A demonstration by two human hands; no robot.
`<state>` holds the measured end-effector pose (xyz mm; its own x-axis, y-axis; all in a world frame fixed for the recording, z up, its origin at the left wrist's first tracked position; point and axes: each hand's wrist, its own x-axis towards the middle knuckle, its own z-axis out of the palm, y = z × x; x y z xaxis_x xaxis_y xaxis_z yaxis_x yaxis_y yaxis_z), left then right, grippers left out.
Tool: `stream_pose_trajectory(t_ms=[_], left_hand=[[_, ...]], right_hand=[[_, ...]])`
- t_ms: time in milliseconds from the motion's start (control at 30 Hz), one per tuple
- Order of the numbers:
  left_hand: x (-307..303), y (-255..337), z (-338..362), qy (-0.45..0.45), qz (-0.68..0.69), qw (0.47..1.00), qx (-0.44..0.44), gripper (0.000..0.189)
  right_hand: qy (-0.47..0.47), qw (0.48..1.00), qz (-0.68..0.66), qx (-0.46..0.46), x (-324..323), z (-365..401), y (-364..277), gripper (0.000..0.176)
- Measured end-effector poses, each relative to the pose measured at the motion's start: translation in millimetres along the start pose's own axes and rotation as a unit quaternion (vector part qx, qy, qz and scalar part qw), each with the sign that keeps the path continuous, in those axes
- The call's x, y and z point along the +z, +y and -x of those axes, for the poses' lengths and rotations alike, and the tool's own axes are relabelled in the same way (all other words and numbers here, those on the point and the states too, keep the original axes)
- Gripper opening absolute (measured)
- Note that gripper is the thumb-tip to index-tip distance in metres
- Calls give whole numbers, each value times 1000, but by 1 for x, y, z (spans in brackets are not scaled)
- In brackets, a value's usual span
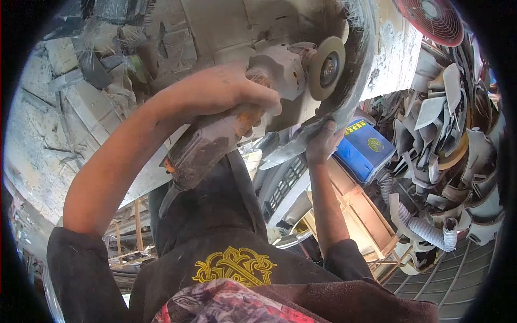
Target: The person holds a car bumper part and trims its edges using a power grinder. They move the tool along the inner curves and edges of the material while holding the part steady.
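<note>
My left hand [231, 89] is wrapped around the body of a dusty angle grinder [202, 148], held at a slant in front of my chest. The grinder's head carries a round, pale disc [327, 68] with a dark hub. Behind the disc, close to it, runs the curved inner edge of a large grey moulded panel [363, 48], with frayed fibres along its upper rim. Lower down, my right hand [324, 142] grips the panel's lower edge, fingers closed on it. Part of the left hand's fingers is hidden by the tool.
Scraps and boards lie over a dusty pale surface [81, 102] at left. To the right are a blue container [365, 151], a wooden crate [358, 210], a ribbed hose [425, 229] and a heap of curved pieces [431, 113]. A red fan [431, 19] is at upper right.
</note>
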<state>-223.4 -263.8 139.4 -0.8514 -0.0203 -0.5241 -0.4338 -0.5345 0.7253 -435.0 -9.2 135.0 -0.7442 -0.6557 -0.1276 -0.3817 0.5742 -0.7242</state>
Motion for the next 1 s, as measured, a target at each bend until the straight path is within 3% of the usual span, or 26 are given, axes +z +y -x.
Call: stream_pose_trajectory(t_ms=[100, 167, 300, 367, 467, 500, 567, 667, 900, 1000], left_hand=[[-3, -11, -2, -20, -50, 998, 45, 54], [-5, -13, 0, -16, -45, 999, -1, 62], [-5, -23, -3, 42, -89, 994, 49, 73], [-6, -15, -1, 4, -105, 994, 5, 84], [-5, -23, -8, 29, -143, 989, 1, 88], [-5, -25, -9, 29, -144, 989, 2, 88], [-5, -26, -11, 22, -132, 991, 12, 87], [-6, -12, -7, -29, -114, 993, -16, 88], [0, -20, -12, 18, -156, 988, 6, 87], [0, -15, -10, 9, -167, 985, -31, 88]], right_hand=[[22, 999, -41, -19, 1, -2, 14, 113], [50, 994, -56, -85, 3, -3, 18, 76], [53, 993, -63, -88, 2, -2, 19, 73], [41, 995, -53, -72, 0, -2, 17, 73], [62, 991, -57, -104, 6, -5, 12, 72], [63, 991, -58, -104, 4, -4, 10, 72], [-22, 997, -79, 12, -2, 0, 4, 113], [5, 997, -72, -6, 2, -1, 2, 114], [2, 998, -64, -25, 2, -2, -1, 114], [4, 997, -79, -11, 2, -2, 0, 114]])
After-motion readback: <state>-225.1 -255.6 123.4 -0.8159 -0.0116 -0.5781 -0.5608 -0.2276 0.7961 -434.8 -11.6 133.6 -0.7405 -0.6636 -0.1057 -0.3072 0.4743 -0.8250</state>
